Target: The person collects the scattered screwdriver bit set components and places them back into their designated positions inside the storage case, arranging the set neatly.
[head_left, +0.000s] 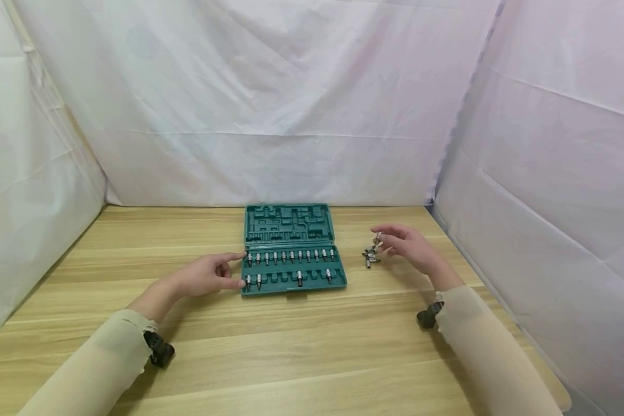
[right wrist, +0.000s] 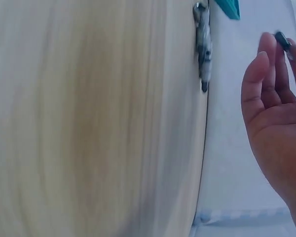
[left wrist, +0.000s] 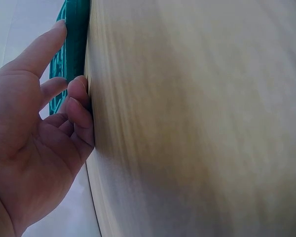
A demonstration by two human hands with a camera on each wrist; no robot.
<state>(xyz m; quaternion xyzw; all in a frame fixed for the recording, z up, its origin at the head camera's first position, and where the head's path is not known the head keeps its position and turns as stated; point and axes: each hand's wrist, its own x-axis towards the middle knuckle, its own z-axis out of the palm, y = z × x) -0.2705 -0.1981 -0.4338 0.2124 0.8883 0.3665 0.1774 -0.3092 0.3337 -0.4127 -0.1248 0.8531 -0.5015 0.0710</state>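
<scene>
An opened green plastic case (head_left: 270, 292) lies flat on the table, its moulded lid (head_left: 288, 222) at the back. Bit sockets (head_left: 292, 257) line the tray's rear row; the front row holds several more, with gaps. My left hand (head_left: 208, 274) touches the case's left edge with thumb and index finger spread, the other fingers bent. In the left wrist view the thumb lies against the case's green side (left wrist: 78, 39). Between its fingertips my right hand (head_left: 405, 247) pinches one small bit socket (right wrist: 282, 41), just above a loose heap of bit sockets (head_left: 370, 257) right of the case.
The wood-grain table (head_left: 291, 358) extends around the case on all sides. White cloth (head_left: 281, 104) hangs behind the table and at both sides. Dark wrist cameras (head_left: 158, 348) sit under both sleeves, close above the tabletop.
</scene>
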